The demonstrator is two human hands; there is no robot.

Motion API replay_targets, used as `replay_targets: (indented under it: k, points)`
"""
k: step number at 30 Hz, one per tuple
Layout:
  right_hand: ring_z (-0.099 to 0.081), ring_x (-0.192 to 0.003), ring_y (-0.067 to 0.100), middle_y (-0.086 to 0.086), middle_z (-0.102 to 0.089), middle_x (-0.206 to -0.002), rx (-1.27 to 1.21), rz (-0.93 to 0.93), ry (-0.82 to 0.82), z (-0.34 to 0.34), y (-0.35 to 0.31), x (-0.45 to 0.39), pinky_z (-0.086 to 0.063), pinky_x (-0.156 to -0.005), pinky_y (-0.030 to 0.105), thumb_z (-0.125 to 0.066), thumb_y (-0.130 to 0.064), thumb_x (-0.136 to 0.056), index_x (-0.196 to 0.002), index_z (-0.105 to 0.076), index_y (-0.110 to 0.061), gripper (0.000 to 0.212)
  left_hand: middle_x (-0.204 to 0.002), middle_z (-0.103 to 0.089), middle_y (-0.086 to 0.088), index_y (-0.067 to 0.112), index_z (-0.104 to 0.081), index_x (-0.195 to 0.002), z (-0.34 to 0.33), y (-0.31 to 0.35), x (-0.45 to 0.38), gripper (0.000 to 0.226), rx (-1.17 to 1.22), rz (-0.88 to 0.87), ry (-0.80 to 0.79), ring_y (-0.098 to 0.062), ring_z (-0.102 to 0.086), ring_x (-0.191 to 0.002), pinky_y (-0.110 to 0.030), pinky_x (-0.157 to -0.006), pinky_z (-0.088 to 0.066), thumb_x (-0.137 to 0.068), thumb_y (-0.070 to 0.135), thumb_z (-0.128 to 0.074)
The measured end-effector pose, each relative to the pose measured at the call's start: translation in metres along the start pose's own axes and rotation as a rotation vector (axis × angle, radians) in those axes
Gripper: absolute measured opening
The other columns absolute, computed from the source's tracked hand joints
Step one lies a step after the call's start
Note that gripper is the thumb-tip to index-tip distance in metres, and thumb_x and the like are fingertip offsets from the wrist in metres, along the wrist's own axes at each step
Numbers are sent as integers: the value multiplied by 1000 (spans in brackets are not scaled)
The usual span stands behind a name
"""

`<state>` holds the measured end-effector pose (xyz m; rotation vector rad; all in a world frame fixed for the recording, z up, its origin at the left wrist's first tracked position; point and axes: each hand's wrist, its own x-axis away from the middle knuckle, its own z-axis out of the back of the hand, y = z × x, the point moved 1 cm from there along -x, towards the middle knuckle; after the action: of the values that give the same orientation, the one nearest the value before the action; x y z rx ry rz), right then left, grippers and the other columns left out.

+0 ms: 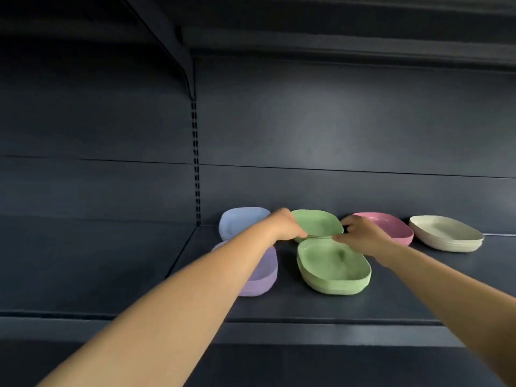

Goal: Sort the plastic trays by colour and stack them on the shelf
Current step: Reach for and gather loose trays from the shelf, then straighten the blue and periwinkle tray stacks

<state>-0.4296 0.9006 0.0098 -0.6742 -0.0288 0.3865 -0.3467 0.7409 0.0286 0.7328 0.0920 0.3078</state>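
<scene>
Both your forearms are bare all the way to the frame edge, no sleeves showing. Your left hand (282, 224) and right hand (360, 233) are bare too, slim fingers.

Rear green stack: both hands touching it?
Touching. The head view shows the left hand and right hand holding opposite ends of the rear green stack, fingers at its near rim, behind the front green stack.
</scene>
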Motion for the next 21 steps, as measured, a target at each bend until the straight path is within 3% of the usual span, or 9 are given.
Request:
replay_targets:
  k: [2, 4, 8, 11, 15, 21]
  points:
    - [-59, -103, 22, 4, -59, -114, 218, 80, -54, -1, -32, 8, -48, -84, 30, -63, -32, -86, -123, -51, -21, 40, -127, -54, -6, 6, -49, -132, 33, -12, 12, 47, -219, -62, 24, -19, -46, -97, -25, -80, -36, -90, 24, -59]
    - [-49, -123, 25, 4, -52, -134, 396, 182, -62, -8, -71, 21, -39, -95, 29, -61, -36, -87, -134, -46, -18, 52, -139, -46, -4, 13, -44, -137, 67, -35, 27, 52, -398, -95, 3, -22, -49, -112, -28, -87, -39, -90, 28, -58]
    - [-46, -124, 26, 5, -54, -132, 549, 338, -66, -44, -151, 51, -34, -97, 29, -59, -35, -88, -132, -47, -15, 50, -143, -42, -1, 18, -43, -138, 136, -95, 62, 56, -580, -110, -28, -22, -45, -125, -32, -100, -40, -88, 35, -62]
    - [-43, -122, 27, 4, -54, -126, 529, 351, -93, -84, -206, 71, -37, -83, 27, -60, -39, -86, -132, -46, -20, 52, -148, -34, 0, 19, -36, -143, 186, -147, 97, 58, -624, -86, 0, -21, -37, -133, -30, -102, -35, -91, 33, -58]
    - [-32, -133, 30, 6, -44, -140, 504, 382, -125, -148, -284, 102, -37, -103, 37, -61, -42, -86, -140, -38, -20, 63, -147, -32, 2, 23, -35, -143, 250, -224, 141, 57, -623, -58, 39, -20, -34, -134, -33, -105, -34, -92, 38, -55]
    - [-25, -138, 29, 6, -35, -146, 493, 450, -204, -258, -394, 150, -36, -108, 41, -61, -44, -86, -146, -30, -20, 71, -145, -31, 3, 25, -35, -143, 329, -336, 204, 56, -614, 18, 54, -20, -34, -133, -34, -104, -35, -92, 39, -54]
